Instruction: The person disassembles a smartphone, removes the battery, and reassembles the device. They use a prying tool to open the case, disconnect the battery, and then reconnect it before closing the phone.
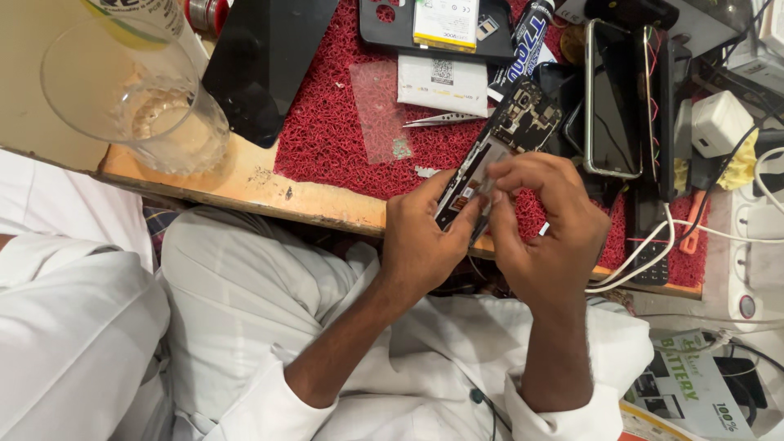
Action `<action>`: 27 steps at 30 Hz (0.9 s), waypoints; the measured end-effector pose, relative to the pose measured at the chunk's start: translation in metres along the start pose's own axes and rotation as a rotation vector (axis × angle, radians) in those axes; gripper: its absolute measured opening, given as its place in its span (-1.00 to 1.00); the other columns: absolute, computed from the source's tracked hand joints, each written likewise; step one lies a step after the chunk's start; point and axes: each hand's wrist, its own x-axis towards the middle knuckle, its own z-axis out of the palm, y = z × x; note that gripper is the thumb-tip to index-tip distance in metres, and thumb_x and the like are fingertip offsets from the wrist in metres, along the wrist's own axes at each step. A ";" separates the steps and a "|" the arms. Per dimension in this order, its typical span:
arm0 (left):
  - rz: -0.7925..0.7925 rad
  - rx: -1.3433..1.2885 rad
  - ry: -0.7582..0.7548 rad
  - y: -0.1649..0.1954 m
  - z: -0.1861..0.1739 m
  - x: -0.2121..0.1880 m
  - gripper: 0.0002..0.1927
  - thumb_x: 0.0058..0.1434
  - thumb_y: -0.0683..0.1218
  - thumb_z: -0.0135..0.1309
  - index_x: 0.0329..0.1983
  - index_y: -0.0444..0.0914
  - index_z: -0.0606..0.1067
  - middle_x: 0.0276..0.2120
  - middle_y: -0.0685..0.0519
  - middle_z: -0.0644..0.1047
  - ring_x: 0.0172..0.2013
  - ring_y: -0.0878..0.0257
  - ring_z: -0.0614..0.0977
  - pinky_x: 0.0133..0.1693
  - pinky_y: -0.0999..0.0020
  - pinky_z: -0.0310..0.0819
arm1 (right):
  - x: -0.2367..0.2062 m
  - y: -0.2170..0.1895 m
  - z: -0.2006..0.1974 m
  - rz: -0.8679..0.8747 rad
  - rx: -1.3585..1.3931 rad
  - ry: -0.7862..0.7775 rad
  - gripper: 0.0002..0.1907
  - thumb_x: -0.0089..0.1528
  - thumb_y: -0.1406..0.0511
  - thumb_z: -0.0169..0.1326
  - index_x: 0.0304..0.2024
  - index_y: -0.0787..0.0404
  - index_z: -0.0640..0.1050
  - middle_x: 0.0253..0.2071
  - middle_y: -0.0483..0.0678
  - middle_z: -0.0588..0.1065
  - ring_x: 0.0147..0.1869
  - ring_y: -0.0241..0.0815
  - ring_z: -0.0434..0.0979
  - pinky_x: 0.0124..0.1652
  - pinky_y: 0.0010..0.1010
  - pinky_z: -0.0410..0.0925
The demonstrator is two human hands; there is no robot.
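Left hand (pixel 420 237) grips the opened phone (pixel 498 151) by its near end over the red mat (pixel 327 139), long axis slanting up-right, while right hand (pixel 547 229) pinches at that same end

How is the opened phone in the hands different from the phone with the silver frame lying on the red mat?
The opened phone shows bare circuit parts; the silver-framed phone shows a dark, intact face. The left hand and right hand hold the opened one tilted; the silver-framed one lies flat, untouched. Both are slim rectangles.
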 end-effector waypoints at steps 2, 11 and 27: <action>0.026 -0.004 0.002 0.000 0.000 0.000 -0.77 0.25 -0.16 0.21 -0.04 -0.32 0.57 -0.41 0.01 0.65 -0.49 0.38 0.65 -0.45 0.39 0.48 | -0.001 0.000 0.001 0.014 0.044 -0.016 -0.81 0.25 0.56 0.19 -0.14 0.28 0.52 -0.12 -0.04 0.61 0.05 -0.16 0.62 0.07 -0.42 0.47; -0.045 -0.006 -0.018 0.000 0.000 -0.001 -0.73 0.22 -0.20 0.18 -0.01 -0.32 0.56 -0.49 0.01 0.61 -0.49 0.36 0.63 -0.43 0.38 0.52 | -0.001 0.002 0.003 -0.012 -0.076 -0.060 -0.67 0.19 0.55 0.25 -0.01 0.24 0.57 -0.16 -0.05 0.58 0.04 -0.06 0.56 0.07 -0.29 0.42; 0.008 -0.060 -0.037 0.000 -0.003 0.000 -0.61 0.12 -0.26 0.18 0.06 -0.33 0.50 -0.35 -0.02 0.66 -0.34 0.34 0.73 -0.31 0.40 0.59 | -0.007 0.002 0.000 -0.018 0.002 -0.107 -0.67 0.13 0.54 0.18 -0.04 0.28 0.59 -0.09 0.03 0.57 0.16 -0.02 0.58 0.20 -0.26 0.39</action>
